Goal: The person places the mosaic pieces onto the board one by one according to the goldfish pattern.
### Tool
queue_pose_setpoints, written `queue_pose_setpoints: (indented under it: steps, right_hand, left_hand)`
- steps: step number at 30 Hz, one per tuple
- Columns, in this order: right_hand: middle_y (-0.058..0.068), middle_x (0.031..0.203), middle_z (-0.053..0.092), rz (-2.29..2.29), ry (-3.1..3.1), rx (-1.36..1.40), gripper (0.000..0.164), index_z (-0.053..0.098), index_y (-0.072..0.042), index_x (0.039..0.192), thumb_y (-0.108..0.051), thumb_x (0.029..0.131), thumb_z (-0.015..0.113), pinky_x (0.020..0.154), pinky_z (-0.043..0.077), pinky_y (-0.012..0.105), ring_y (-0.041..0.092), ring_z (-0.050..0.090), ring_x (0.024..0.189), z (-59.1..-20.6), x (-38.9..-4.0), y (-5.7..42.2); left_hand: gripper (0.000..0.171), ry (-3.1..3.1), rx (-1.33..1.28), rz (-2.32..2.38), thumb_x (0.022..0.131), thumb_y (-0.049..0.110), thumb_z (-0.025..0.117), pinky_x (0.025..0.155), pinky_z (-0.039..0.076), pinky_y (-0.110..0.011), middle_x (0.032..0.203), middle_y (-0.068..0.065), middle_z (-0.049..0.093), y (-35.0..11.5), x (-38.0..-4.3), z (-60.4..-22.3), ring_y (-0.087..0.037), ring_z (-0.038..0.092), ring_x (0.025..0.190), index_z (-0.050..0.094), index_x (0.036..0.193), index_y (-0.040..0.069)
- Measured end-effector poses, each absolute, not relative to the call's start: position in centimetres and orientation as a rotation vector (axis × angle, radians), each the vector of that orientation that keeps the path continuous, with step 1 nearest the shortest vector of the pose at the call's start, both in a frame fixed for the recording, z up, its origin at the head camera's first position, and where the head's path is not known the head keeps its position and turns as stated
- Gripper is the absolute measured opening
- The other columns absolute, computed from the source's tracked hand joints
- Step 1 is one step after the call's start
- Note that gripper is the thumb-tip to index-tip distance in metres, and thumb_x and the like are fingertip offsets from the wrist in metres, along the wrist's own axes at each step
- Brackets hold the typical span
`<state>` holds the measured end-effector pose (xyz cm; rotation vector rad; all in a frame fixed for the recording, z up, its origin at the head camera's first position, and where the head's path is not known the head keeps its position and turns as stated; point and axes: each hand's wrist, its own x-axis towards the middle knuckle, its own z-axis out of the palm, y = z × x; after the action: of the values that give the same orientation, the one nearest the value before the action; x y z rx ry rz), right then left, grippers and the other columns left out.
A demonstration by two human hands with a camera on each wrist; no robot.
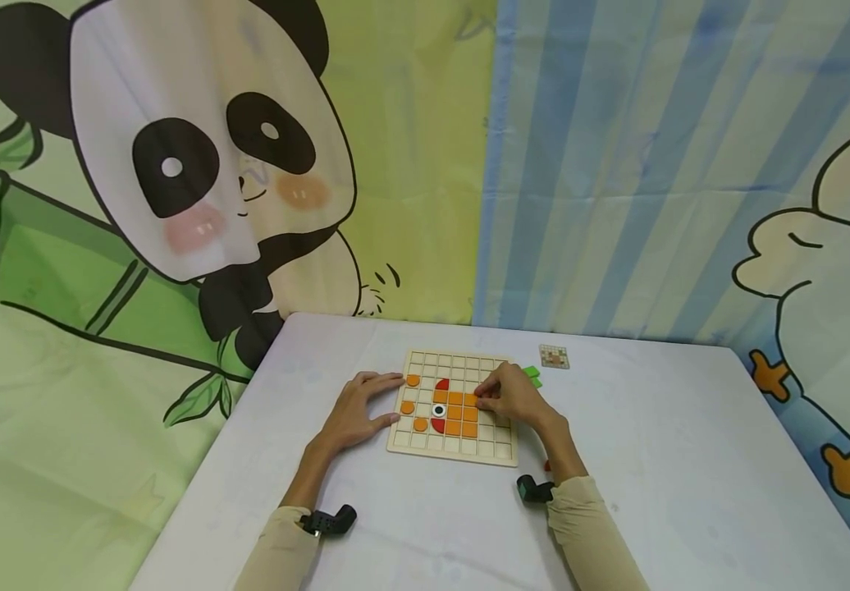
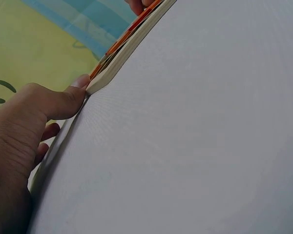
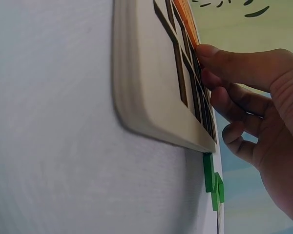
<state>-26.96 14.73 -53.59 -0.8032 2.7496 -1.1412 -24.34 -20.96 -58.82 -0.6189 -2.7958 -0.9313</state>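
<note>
A wooden grid board (image 1: 452, 456) lies on the table, bearing orange square tiles (image 1: 454, 414), two red rounded tiles (image 1: 437, 425) and a white tile with a black eye dot (image 1: 438, 410). Several orange round tiles (image 1: 408, 407) sit along its left side. My left hand (image 1: 354, 414) steadies the left edge, thumb and fingers spread; its thumb (image 2: 71, 100) touches a corner in the left wrist view. Over the board's right half, my right hand (image 1: 514, 396) pinches an orange square tile (image 1: 471, 400) at the block's upper right. In the right wrist view its fingers partly hide that tile.
Green pieces (image 1: 532, 375) lie just beyond the board's right side. A small pattern card (image 1: 554, 356) is farther back on the white table (image 1: 661, 460). A red piece (image 1: 547, 465) shows beside the right wrist. Printed curtains (image 1: 410, 164) hang behind the table.
</note>
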Motion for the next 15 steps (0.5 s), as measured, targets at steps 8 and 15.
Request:
queue_pose_setpoints:
  steps: [8,15]
  right_hand:
    - [0.005,0.088,0.083,-1.113,2.752,-0.798,0.012,0.088,-0.003,0.101,-0.006,0.09,0.089,0.067,0.056,0.023,0.006,0.067,0.07,-53.39,-26.88,14.67]
    - [0.007,0.091,0.084,-1.11,2.737,-0.804,0.013,0.087,-0.003,0.103,-0.006,0.09,0.089,0.068,0.058,0.023,0.005,0.069,0.071,-53.19,-26.97,14.83]
  left_hand:
    - [0.066,-2.782,-0.627,-0.907,0.091,0.036,0.088,0.118,0.043,-0.06,0.16,0.008,0.062,-20.93,-24.32,-58.8,-0.027,0.054,0.142,0.065,0.153,0.031]
    - [0.067,-2.8,-0.62,-0.907,0.091,0.036,0.089,0.12,0.042,-0.06,0.16,0.01,0.061,-20.93,-24.32,-58.74,-0.026,0.053,0.144,0.065,0.153,0.031]
